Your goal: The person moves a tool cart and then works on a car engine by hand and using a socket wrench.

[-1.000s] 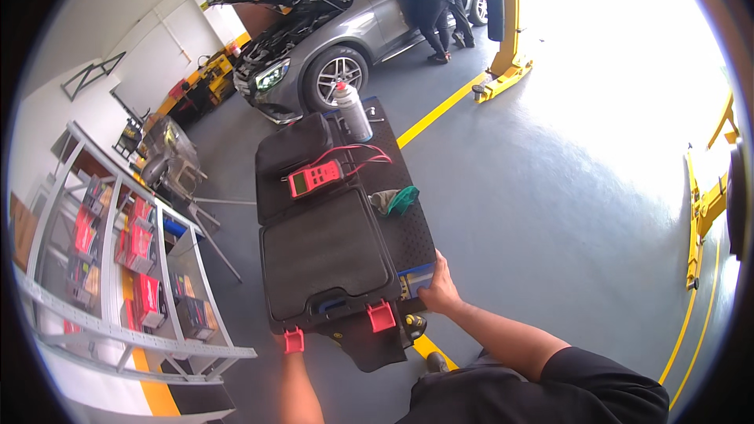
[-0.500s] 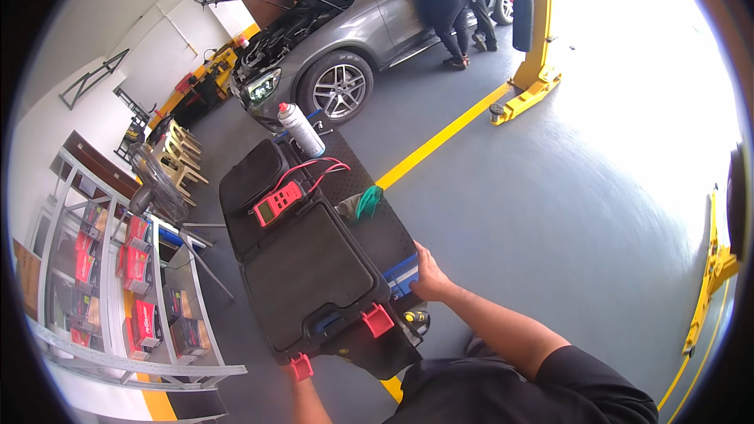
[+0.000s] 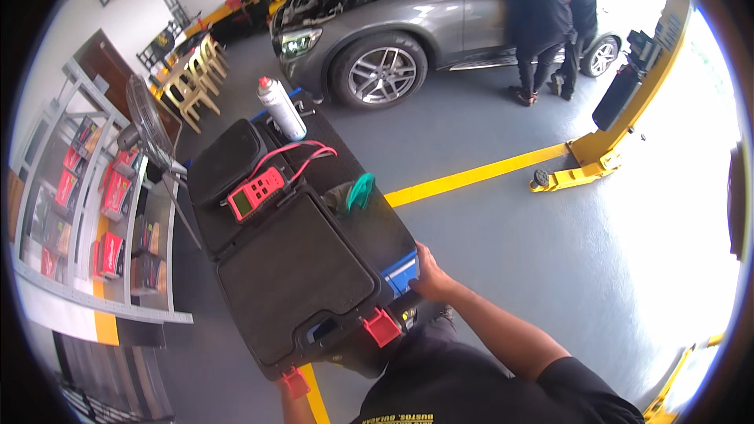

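Note:
My right hand (image 3: 430, 273) grips the near right corner of a blue tool cart (image 3: 403, 271) with a black textured top. Of my left hand, only the wrist area (image 3: 294, 402) shows beneath a red latch; its fingers are hidden by an open black plastic case (image 3: 294, 279). The case lies across the cart top, with red latches on its near edge. A red handheld tester (image 3: 257, 191) with red leads rests on it. Beside the tester is a dark bag or cloth with green material (image 3: 360, 191). A white spray can (image 3: 281, 110) with a red cap stands farther back.
Ahead is a grey car (image 3: 377, 39) with its hood raised; two people in dark clothes (image 3: 546, 23) stand at its side. A yellow lift post (image 3: 620, 126) is on the right. Left are a metal shelf (image 3: 141, 310) with boxes, a pedestal fan (image 3: 149, 126) and stacked chairs (image 3: 200, 78).
The cart and the things on it have come nearer the car, and my view has swung left. My right hand keeps its hold on the cart corner. The people remain beside the car.

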The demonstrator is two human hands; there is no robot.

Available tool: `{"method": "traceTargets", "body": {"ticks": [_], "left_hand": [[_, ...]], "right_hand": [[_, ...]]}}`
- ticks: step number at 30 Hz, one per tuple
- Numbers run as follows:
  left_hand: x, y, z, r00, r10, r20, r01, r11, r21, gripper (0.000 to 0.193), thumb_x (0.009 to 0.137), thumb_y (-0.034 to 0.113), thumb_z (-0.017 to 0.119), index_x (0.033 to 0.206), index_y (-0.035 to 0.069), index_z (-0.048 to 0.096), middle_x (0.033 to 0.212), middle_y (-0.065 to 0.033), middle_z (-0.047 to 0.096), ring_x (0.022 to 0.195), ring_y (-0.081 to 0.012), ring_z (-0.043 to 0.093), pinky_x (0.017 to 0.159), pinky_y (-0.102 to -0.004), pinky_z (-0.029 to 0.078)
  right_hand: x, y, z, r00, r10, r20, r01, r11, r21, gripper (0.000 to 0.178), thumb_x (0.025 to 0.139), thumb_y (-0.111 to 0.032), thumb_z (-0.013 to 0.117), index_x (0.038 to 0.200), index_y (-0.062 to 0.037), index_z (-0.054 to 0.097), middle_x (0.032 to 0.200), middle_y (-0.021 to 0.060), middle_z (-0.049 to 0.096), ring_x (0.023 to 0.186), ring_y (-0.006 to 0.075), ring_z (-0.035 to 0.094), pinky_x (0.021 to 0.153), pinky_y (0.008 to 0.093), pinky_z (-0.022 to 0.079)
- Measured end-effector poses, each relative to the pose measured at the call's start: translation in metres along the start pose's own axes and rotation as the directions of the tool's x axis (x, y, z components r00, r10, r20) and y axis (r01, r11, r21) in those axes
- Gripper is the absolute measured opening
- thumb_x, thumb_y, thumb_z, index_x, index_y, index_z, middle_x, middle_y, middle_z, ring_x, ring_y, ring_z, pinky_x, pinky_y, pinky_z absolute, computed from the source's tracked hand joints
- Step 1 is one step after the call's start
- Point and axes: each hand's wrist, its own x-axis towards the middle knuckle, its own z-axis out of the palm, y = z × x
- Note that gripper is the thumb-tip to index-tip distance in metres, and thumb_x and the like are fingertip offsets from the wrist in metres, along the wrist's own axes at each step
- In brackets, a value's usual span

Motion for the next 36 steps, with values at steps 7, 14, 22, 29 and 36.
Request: {"method": "traceTargets", "body": {"ticks": [7,14,22,29,36], "left_hand": [[-0.055,-0.056,0.096,0.988,0.093,-0.123,-0.093,0.996,0.003,0.046,0.099,0.032,0.061,0.133,0.002,0.056,0.126,-0.0107,0.065,0.107,-0.0265,0.067,0.09,-0.0415,0.054],[-0.137,0.001,0.137,0.854,0.428,-0.296,-0.351,0.893,0.28,0.047,0.099,0.031,0.061,0.135,0.001,0.055,0.13,-0.0107,0.064,0.11,-0.0272,0.066,0.095,-0.0427,0.052],[-0.367,-0.121,0.346,0.379,0.82,-0.429,0.308,0.325,0.894,0.037,0.095,0.029,0.062,0.12,0.002,0.058,0.113,-0.0156,0.063,0.099,-0.0331,0.063,0.085,-0.0459,0.05],[-0.366,-0.192,0.691,0.451,0.675,0.584,-0.611,-0.244,0.753,0.037,0.073,0.001,0.074,0.108,0.003,0.062,0.105,-0.0171,0.061,0.097,-0.0379,0.06,0.087,-0.047,0.05],[-0.244,-0.197,0.801,0.531,0.647,0.547,-0.369,-0.404,0.837,0.02,0.074,0.016,0.076,0.089,0.011,0.063,0.09,-0.0061,0.064,0.079,-0.028,0.061,0.069,-0.0429,0.045]], "right_hand": [[0.112,0.042,-0.078,0.982,-0.053,0.183,0.057,0.998,-0.018,0.101,0.073,-0.003,0.067,0.158,-0.0008,0.013,0.152,0.0301,0.031,0.146,0.0481,0.029,0.122,0.0523,0.026],[0.209,0.027,-0.133,0.873,-0.254,0.416,0.238,0.967,0.092,0.103,0.086,-0.013,0.072,0.159,0.001,0.001,0.159,0.0333,0.019,0.149,0.0508,0.022,0.122,0.0546,0.025],[0.285,0.086,-0.162,0.736,-0.282,0.615,0.292,0.952,0.086,0.111,0.089,-0.029,0.072,0.158,0.0083,-0.007,0.162,0.0343,0.009,0.151,0.0516,0.013,0.124,0.053,0.02],[0.375,0.048,-0.228,0.498,-0.247,0.831,0.242,0.96,0.141,0.107,0.082,-0.022,0.08,0.161,-0.0059,0.01,0.159,0.0289,0.025,0.149,0.0477,0.026,0.122,0.0529,0.027],[0.515,0.075,-0.256,0.462,-0.101,0.881,-0.471,0.813,0.341,0.064,0.093,-0.031,0.063,0.15,-0.0085,0.045,0.149,0.0093,0.053,0.133,0.025,0.053,0.11,0.0441,0.042]]}}
